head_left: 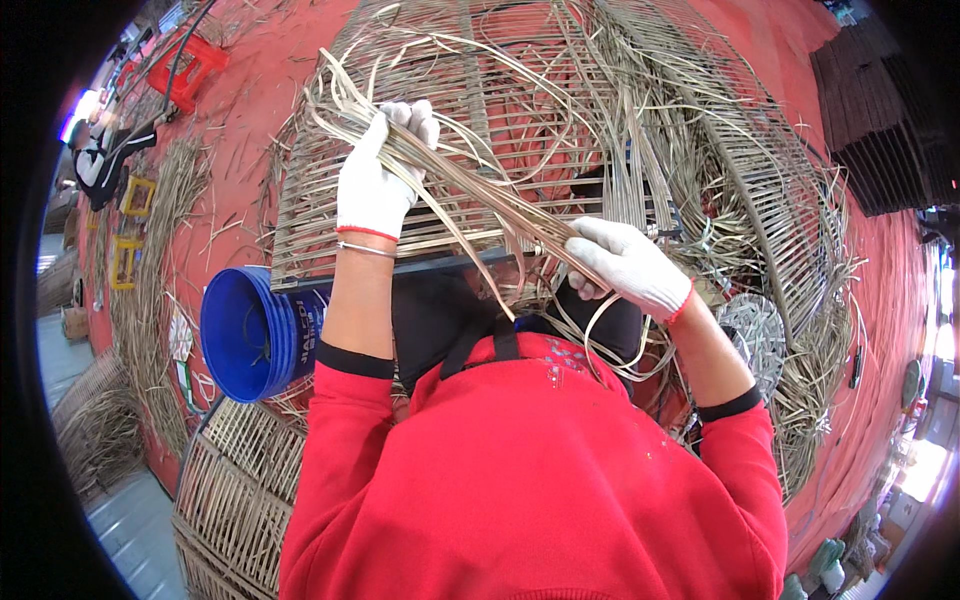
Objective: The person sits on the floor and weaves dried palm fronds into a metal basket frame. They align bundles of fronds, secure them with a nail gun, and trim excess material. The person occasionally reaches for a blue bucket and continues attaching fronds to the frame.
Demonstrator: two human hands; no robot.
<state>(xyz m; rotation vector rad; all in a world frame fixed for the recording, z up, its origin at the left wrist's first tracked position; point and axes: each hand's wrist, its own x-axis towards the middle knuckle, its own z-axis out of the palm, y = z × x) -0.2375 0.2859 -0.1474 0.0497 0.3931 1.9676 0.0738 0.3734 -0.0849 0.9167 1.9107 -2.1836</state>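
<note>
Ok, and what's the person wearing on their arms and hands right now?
Both hands wear white knit gloves with a thin red cuff edge: left hand, right hand. A thin silver bangle sits on the left wrist. The red sweater sleeves are pushed up, with black cuffs showing at their ends; forearms are bare.

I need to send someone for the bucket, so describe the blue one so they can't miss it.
Start at the big woven bamboo frame on the red floor. By its lower left corner, beside the person's left forearm, the blue bucket lies on its side. It is the only smooth, solid blue thing among pale strips.
</note>
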